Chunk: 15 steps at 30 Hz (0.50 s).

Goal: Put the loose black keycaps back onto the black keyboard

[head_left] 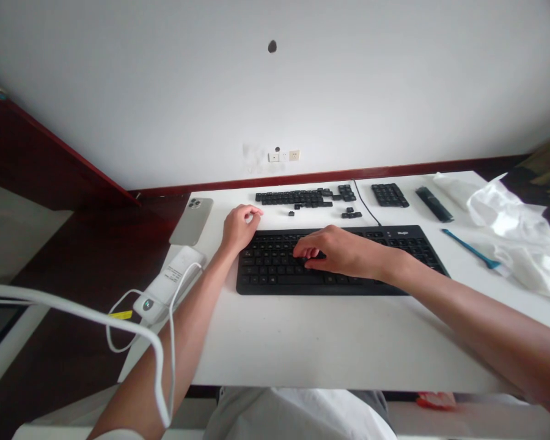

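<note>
A black keyboard [297,280] lies flat on the white table. My left hand [241,227] rests at its upper left corner, fingers curled and the thumb tip meeting the forefinger; anything between them is too small to tell. Over the middle keys, my right hand [332,249] is bent down with fingers drawn together, touching the key area. Its fingertips hide whatever they grip or press. Behind the keyboard, loose black keycaps [297,198] lie in rows, with one single keycap [291,214] apart in front. A block of number-pad keycaps [390,195] sits farther right.
To the left lie a phone [192,220] and a white device [172,281] with a white cable [158,354]. On the right are a black packet [434,204], a blue plastic tool [471,249] and crumpled clear plastic bags [513,214]. A thin black cord [367,206] runs backward from the keyboard.
</note>
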Motion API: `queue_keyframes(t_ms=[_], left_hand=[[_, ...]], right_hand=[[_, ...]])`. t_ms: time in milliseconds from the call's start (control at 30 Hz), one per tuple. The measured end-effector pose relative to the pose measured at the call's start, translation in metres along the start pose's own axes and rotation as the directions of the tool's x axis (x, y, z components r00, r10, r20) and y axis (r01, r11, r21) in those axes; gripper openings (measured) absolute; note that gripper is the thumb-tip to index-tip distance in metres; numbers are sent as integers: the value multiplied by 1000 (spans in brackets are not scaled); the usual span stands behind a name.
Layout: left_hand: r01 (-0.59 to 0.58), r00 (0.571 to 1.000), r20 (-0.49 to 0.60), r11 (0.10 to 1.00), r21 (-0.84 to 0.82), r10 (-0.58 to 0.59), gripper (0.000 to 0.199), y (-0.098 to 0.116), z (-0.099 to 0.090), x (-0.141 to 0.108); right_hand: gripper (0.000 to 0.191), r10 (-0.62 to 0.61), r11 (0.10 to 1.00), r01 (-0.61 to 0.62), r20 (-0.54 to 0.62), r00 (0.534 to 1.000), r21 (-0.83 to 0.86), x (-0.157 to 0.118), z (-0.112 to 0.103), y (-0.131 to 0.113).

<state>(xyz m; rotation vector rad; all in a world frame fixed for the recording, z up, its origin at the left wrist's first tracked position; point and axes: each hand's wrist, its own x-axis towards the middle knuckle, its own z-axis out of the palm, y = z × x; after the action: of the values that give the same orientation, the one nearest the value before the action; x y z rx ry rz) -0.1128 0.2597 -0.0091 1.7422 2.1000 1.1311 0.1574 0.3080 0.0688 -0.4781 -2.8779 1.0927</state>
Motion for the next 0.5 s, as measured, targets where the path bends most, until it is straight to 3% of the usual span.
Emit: queue_keyframes(t_ms=[500], left_hand=[[12, 1000, 0, 1000, 9, -12, 18, 3, -1, -1]], right_hand=[[25, -77, 986, 66, -67, 995, -156, 1, 10, 6]])
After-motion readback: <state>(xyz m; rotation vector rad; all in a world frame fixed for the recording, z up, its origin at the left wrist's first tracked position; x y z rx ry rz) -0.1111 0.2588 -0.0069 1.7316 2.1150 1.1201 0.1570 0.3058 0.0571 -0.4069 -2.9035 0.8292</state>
